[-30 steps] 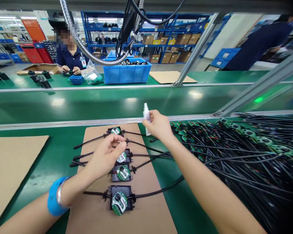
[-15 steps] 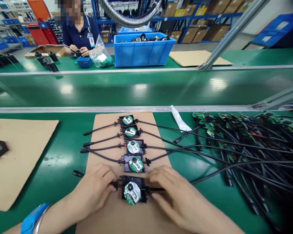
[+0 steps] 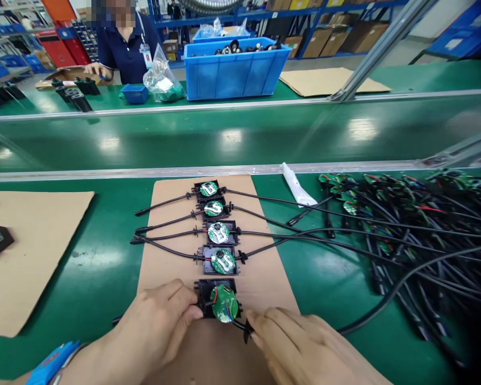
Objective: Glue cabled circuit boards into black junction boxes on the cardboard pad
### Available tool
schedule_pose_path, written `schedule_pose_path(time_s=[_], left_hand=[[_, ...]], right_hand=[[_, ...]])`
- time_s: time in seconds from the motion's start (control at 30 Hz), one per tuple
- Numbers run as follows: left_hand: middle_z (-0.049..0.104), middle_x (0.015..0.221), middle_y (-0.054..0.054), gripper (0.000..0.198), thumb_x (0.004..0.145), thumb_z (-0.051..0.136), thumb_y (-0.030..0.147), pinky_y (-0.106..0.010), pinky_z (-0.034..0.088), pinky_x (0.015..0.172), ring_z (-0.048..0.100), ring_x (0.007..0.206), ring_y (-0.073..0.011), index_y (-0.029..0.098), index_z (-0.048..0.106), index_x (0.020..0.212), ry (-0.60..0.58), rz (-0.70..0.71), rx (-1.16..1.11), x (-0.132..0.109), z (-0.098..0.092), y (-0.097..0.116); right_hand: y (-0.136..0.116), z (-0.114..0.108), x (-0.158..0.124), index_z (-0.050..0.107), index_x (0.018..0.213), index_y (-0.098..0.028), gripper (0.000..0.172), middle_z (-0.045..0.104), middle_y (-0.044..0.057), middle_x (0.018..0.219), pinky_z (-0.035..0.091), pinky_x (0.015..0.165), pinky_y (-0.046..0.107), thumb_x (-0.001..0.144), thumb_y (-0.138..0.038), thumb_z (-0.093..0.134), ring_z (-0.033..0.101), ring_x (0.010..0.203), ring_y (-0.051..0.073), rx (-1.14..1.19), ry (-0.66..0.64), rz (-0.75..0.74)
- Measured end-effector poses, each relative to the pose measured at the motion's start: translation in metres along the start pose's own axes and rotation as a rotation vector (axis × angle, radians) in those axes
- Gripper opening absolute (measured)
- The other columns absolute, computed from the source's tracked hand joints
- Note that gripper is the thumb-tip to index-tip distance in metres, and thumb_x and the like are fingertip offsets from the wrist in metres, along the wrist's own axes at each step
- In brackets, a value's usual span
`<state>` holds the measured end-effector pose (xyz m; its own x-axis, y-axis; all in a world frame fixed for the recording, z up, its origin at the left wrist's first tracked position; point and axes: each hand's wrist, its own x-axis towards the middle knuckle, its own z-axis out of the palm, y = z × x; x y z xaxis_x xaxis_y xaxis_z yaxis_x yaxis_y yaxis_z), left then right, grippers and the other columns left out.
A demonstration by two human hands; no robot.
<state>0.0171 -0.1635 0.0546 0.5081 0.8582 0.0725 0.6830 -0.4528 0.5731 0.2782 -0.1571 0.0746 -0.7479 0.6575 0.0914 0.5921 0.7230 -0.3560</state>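
Note:
On the brown cardboard sheet [image 3: 264,289], the nearest black plastic housing [image 3: 205,286] lies between my hands. A round green circuit board [image 3: 225,305] sits tilted over it, its wired side up. My left hand [image 3: 164,318] is closed at the housing's left edge, pinching the left cable there; its fingers partly hide the grip. With my right hand [image 3: 300,345] I pinch the thick black cable [image 3: 361,321] behind its grommet [image 3: 247,331], which is outside the housing's right side. Farther up the sheet, several housings with boards [image 3: 223,261] stand in a column, cables running out both ways.
A heap of cables with boards [image 3: 409,240] covers the right side. Near the rail lies a white tube [image 3: 296,187]. Cardboard [image 3: 36,256] with black parts is at left. Across the bench are a blue bin [image 3: 234,72] and a person [image 3: 124,48].
The nearest board has flipped from its white-patched face to its wired green face. My right hand has drawn the cable and grommet down, out from the housing's side. The person opposite reached sideways.

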Motion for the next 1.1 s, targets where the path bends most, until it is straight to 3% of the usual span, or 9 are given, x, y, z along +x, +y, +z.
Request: schedule_pose_path(time_s=[0.17,0.3,0.53,0.7,0.83,0.93,1.1], left_hand=[[0.058,0.078,-0.005,0.022,0.096,0.036,0.02,-0.028,0.047,0.057,0.057,0.066,-0.0166,0.016,0.057,0.09,-0.044,-0.024,0.053,0.006,0.007,-0.003],[0.059,0.08,-0.005,0.02,0.095,0.038,0.02,-0.029,0.048,0.057,0.058,0.066,-0.017,0.016,0.058,0.09,-0.071,-0.072,0.007,0.007,0.008,-0.007],[0.063,0.085,-0.002,0.014,0.092,0.047,0.017,-0.029,0.051,0.063,0.06,0.072,-0.0173,0.02,0.06,0.097,-0.056,-0.089,-0.067,0.006,0.005,-0.011],[0.062,0.084,-0.005,0.019,0.092,0.039,0.011,-0.034,0.052,0.062,0.058,0.071,-0.0201,0.017,0.056,0.098,-0.039,0.014,0.085,0.008,0.004,-0.006],[0.058,0.081,-0.006,0.019,0.087,0.036,0.007,-0.034,0.05,0.057,0.054,0.067,-0.0204,0.017,0.052,0.091,-0.095,0.013,0.179,0.009,0.004,0.002],[0.055,0.075,-0.004,0.023,0.08,0.034,0.0,-0.03,0.043,0.048,0.049,0.061,-0.0191,0.018,0.048,0.084,-0.034,0.044,0.23,0.008,0.004,0.003],[0.057,0.077,-0.004,0.024,0.087,0.037,0.003,-0.029,0.041,0.051,0.048,0.063,-0.0167,0.013,0.053,0.103,0.093,0.158,0.327,0.001,0.011,-0.004]], right_hand=[[0.007,0.004,0.012,0.052,0.085,-0.021,0.018,0.056,0.002,0.077,0.033,0.054,0.032,0.076,-0.008,0.043,0.054,0.064,0.019,-0.019,-0.203,0.077],[0.007,-0.001,0.025,0.054,0.085,-0.019,0.017,0.055,0.003,0.075,0.03,0.054,0.03,0.076,-0.01,0.043,0.052,0.062,0.017,-0.017,-0.228,0.1],[0.01,0.002,0.044,0.06,0.111,-0.015,0.031,0.059,0.004,0.078,0.031,0.055,0.027,0.083,-0.021,0.046,0.055,0.066,0.014,-0.019,-0.224,0.008],[0.008,0.015,0.043,0.063,0.114,-0.018,0.037,0.062,0.003,0.078,0.027,0.053,0.033,0.08,-0.02,0.05,0.057,0.066,0.017,-0.088,-0.238,0.004],[0.007,0.021,0.043,0.066,0.109,-0.016,0.037,0.062,0.002,0.075,0.023,0.051,0.035,0.076,-0.018,0.05,0.056,0.061,0.018,-0.112,-0.222,-0.005],[0.009,0.024,0.041,0.065,0.112,-0.016,0.04,0.063,0.003,0.075,0.023,0.051,0.035,0.076,-0.018,0.049,0.055,0.06,0.019,-0.117,-0.206,-0.003],[0.009,0.024,0.038,0.066,0.11,-0.016,0.037,0.063,0.002,0.075,0.024,0.051,0.036,0.077,-0.02,0.05,0.056,0.06,0.018,-0.054,-0.206,-0.014]])
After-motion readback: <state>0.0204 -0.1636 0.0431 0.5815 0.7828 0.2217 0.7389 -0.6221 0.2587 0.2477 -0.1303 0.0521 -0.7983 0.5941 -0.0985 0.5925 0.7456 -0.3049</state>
